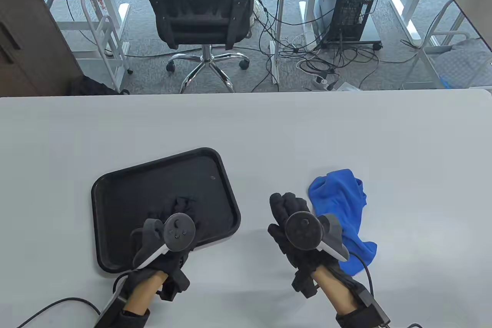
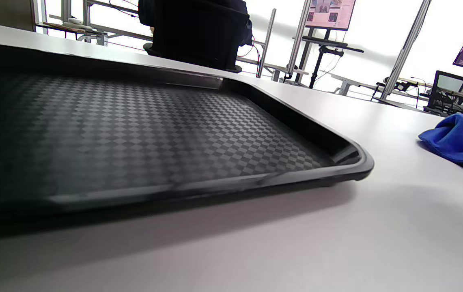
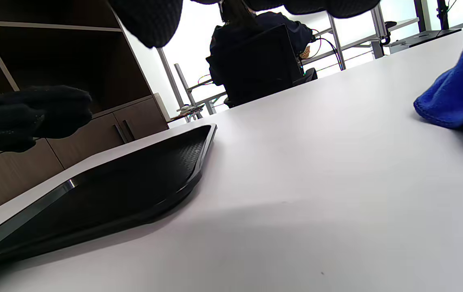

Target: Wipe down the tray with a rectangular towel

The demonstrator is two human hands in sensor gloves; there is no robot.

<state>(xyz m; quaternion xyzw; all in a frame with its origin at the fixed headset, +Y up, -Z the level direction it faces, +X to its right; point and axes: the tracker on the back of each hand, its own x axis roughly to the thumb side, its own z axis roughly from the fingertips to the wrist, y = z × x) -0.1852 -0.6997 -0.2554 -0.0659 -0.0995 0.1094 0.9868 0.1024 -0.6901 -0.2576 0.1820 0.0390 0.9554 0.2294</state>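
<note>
Black diamond-patterned tray (image 2: 199, 134), blue towel (image 1: 342, 205), black-gloved hands.

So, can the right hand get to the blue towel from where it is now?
Probably yes. The right hand hovers just left of the towel, which lies crumpled on the table. Nothing stands between them, and the hand holds nothing. The tray is on the other side.

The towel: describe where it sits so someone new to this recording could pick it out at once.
On the white table, look to the right of the black tray, just past the right hand. The towel lies there crumpled, partly under that hand's tracker. It is the only bright blue, soft thing; everything near it is black or white.
</note>
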